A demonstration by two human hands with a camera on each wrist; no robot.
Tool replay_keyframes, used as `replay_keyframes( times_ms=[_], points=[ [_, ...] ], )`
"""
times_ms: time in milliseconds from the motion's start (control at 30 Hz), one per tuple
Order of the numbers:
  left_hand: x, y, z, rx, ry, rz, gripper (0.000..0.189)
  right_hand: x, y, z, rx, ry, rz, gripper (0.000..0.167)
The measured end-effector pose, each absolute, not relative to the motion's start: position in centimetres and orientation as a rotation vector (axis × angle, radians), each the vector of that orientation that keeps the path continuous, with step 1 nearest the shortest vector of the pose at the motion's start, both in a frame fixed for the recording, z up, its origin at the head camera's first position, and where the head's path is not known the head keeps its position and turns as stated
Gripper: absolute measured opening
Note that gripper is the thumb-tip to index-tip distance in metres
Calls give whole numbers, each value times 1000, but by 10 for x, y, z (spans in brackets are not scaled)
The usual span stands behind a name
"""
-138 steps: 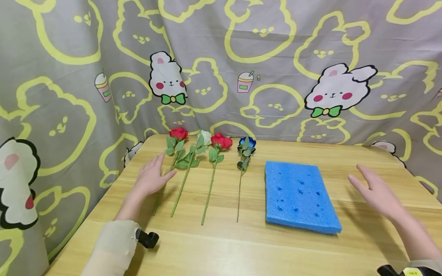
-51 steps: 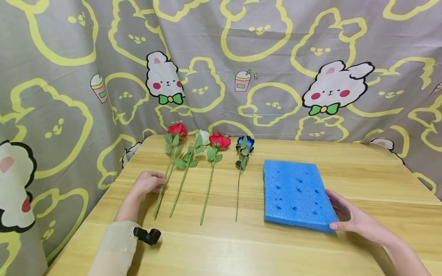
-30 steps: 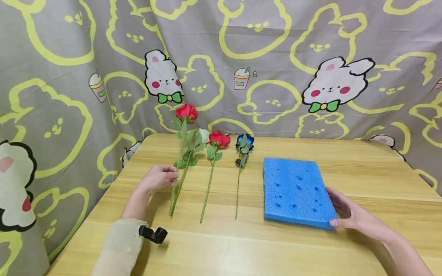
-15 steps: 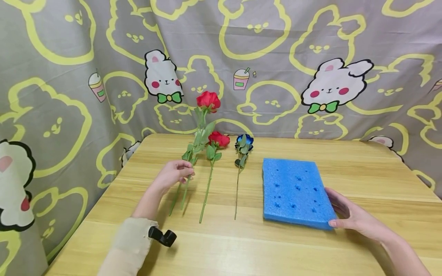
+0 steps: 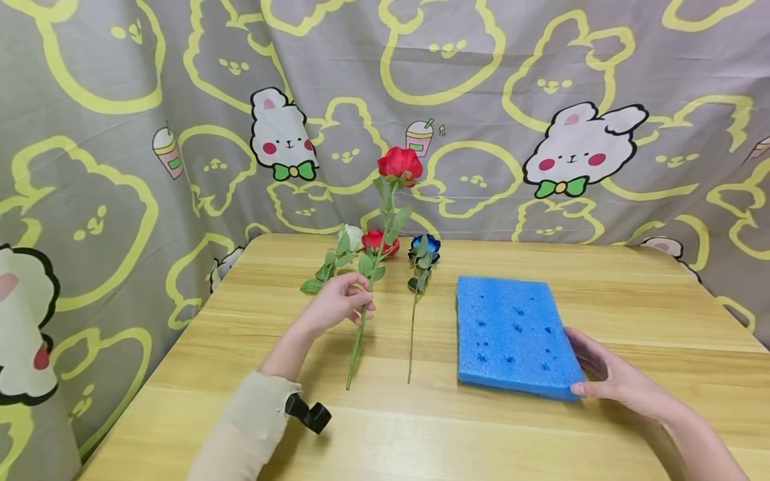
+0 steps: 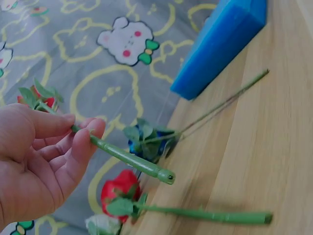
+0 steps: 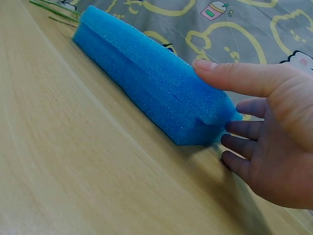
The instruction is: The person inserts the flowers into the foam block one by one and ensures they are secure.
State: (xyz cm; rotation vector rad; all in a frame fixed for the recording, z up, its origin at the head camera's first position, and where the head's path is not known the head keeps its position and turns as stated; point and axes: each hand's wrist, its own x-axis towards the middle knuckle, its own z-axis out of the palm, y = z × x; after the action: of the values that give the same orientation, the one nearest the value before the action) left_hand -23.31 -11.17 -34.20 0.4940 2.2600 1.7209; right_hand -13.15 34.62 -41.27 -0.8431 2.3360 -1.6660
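My left hand [image 5: 340, 302] pinches the green stem of an artificial red rose [image 5: 400, 166] between thumb and fingers. This rose is raised off the table, bloom up, and its cut stem end [image 6: 166, 176] points down toward the tabletop. Behind it lies a second red rose [image 5: 374, 242], partly covered by the held stem and leaves. A blue foam block [image 5: 505, 334] with several small holes in its top lies flat to the right. My right hand [image 5: 613, 374] holds its right side near the front corner, thumb [image 7: 205, 65] at the top edge and fingers against the end.
A blue rose [image 5: 424, 250] lies between the left hand and the foam. The white rose [image 5: 349, 239] lies left of the second red one, its stem hidden by the hand. A patterned curtain [image 5: 475, 87] hangs behind the wooden table [image 5: 397, 427].
The left hand took the leftmost red rose from the table, raised it and carried it right, past the white rose. The right hand came in to hold the foam block and has stayed there.
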Motion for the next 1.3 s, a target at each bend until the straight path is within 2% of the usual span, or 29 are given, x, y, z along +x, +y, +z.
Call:
replay_keyframes(
  times_ms=[167,400,600,733,1300],
  points=[
    [-233,-93,-337,531,2254,1708,12,-131,346,-412,-827,2341,-1665,78],
    [-231,-69,-330,550,2237,1715,21,-131,345,-410,-800,2366,-1642,78],
    [-232,-48,-325,514,2265,1758,14,-130,345,-410,-800,2363,-1640,77],
    [-234,-35,-321,528,2276,1807,16,-130,346,-411,-802,2377,-1632,77],
    [-249,22,-316,627,2276,1922,20,-129,344,-409,-716,2436,-1587,79]
  ],
)
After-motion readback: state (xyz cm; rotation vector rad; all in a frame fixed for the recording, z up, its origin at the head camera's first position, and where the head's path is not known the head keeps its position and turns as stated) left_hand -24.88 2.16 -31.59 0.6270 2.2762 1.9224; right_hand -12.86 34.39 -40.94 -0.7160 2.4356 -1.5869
